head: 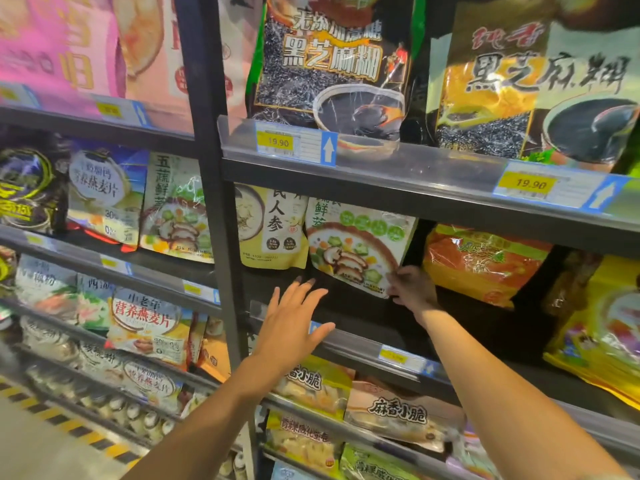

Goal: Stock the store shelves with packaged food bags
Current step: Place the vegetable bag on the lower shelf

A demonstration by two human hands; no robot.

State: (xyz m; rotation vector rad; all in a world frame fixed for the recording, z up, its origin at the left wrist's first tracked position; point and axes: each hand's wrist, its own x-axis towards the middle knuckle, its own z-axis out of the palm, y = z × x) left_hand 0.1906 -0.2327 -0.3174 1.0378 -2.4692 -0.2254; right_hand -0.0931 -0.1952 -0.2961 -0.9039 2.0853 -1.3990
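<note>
1. The right hand (412,287) pinches the lower right corner of a vegetable-and-mushroom food bag (353,244).
2. This bag sits tilted on the middle shelf at the centre of the frame, just beside a yellow ginseng bag (273,230) on its left. An orange bag (481,265) lies apart on its right.
3. The left hand (292,323) is released, fingers spread, in front of the shelf edge (363,346) below the bag.
4. Black sesame paste bags (332,60) fill the upper shelf.

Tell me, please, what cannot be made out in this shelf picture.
Head view:
- Vegetable bag top: hidden by the shelf above.
- Right hand: fingers partly behind that bag's corner.
- Pink bags, upper left: print blurred.
- Lower price tag: too small and blurred to read.
- Yellow bag, far right: cut by the frame edge.
</note>
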